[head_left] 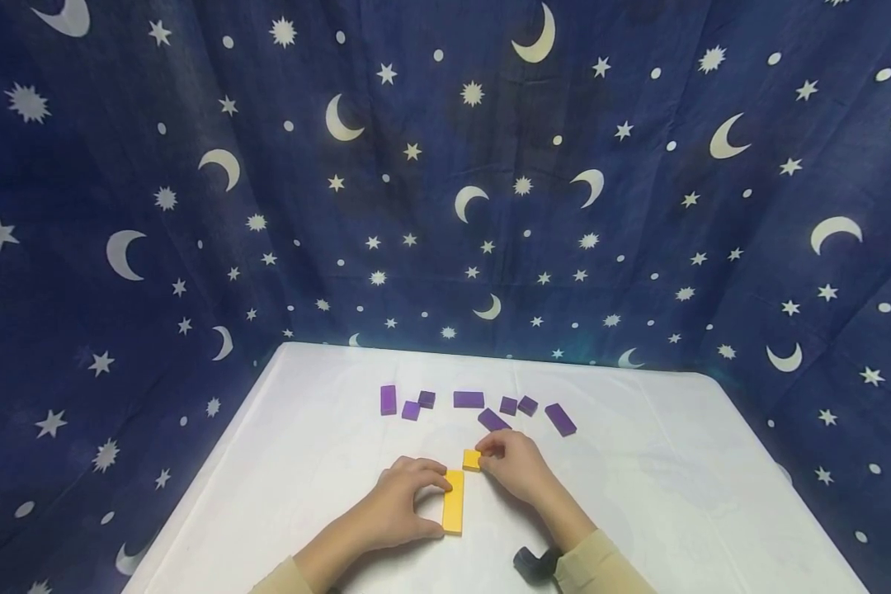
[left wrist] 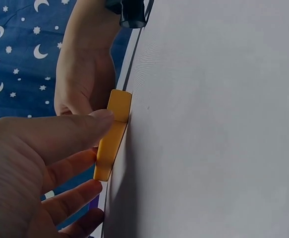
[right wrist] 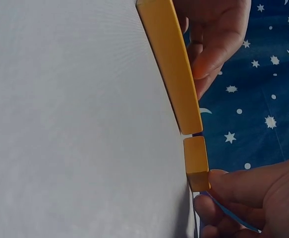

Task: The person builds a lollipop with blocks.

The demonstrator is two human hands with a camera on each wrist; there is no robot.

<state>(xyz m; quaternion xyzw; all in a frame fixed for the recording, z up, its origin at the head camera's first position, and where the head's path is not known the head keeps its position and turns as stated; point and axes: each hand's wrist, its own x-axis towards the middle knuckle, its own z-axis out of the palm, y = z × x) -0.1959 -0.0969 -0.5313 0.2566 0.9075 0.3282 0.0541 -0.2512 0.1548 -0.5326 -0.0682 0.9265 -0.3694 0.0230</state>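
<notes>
A long yellow block (head_left: 454,503) lies on the white table, its length running toward and away from me. My left hand (head_left: 398,505) holds it from the left, thumb by the near end and fingertips near the far end. Just beyond that far end sits a small yellow block (head_left: 471,460). My right hand (head_left: 516,464) pinches it at its right side between thumb and index finger. Through the right wrist view, a narrow gap shows between the long block (right wrist: 171,69) and the small block (right wrist: 197,161). In the left wrist view my thumb overlaps the yellow block (left wrist: 115,144).
Several purple blocks lie in a loose row farther back, including an oblong one (head_left: 388,400) at the left and another (head_left: 560,419) at the right. One purple block (head_left: 493,419) is close beyond my right fingers. A dark starry curtain (head_left: 416,206) hangs behind the table (head_left: 327,445).
</notes>
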